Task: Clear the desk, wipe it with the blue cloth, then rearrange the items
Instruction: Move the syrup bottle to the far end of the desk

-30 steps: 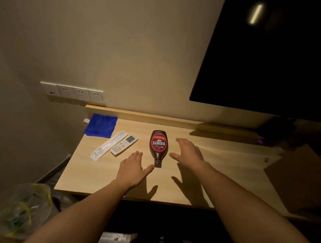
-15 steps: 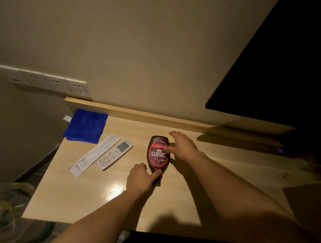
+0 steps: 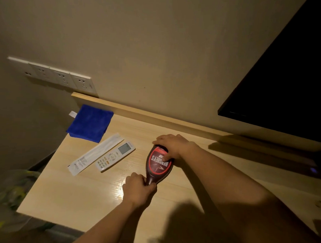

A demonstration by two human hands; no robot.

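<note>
Blue cloth [image 3: 90, 123] and air-conditioner remote [image 3: 115, 156] lie left on the desk [image 3: 77, 200]. My left hand [image 3: 137, 191] pinches the cap end of the Hershey's syrup bottle [image 3: 159, 165]; my right hand [image 3: 170, 145] wraps its wide base. It looks heavy, slick plastic, so I would lift from both ends.

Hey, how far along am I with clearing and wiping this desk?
Nothing looks done yet: the remote and white packet lie on the desk, and the blue cloth sits folded at the back corner. In hand: your left hand grips the cap end of the syrup bottle, your right hand its base. Left: clearing everything, wiping, rearranging.
</note>
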